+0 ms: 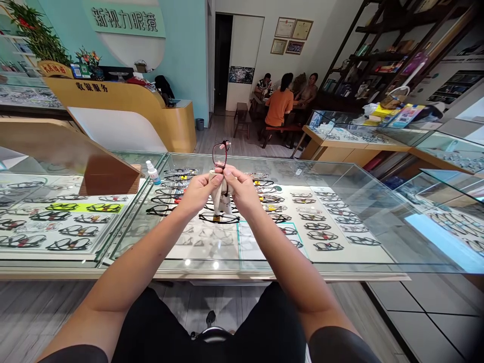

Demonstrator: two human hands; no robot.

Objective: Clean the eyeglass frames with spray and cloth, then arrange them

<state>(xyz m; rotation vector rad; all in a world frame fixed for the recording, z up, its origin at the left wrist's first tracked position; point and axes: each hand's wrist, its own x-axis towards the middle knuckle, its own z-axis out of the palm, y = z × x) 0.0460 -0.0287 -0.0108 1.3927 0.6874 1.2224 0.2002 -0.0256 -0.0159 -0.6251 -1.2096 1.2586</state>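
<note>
Raised over the glass display counter (pixel 181 252), a pair of dark red eyeglasses (pixel 214 155) is turned on end, one lens rim standing above my fingers. My left hand (pixel 198 190) is closed on the eyeglasses and on a pale cloth (pixel 217 199) that hangs below the fingertips. My right hand (pixel 242 190) pinches the frame's lower part from the other side, fingertips meeting those of the left. The rest of the eyeglasses is hidden behind fingers and cloth. Beneath my hands, a black pair of glasses (pixel 219 219) lies in the case.
A white spray bottle (pixel 153 173) stands on the counter at left, beside a wooden board (pixel 109 174). Rows of eyeglasses (pixel 318 235) fill the cases. Beyond are a cashier desk (pixel 181 126) and several people seated at a table, one in an orange shirt (pixel 279 107).
</note>
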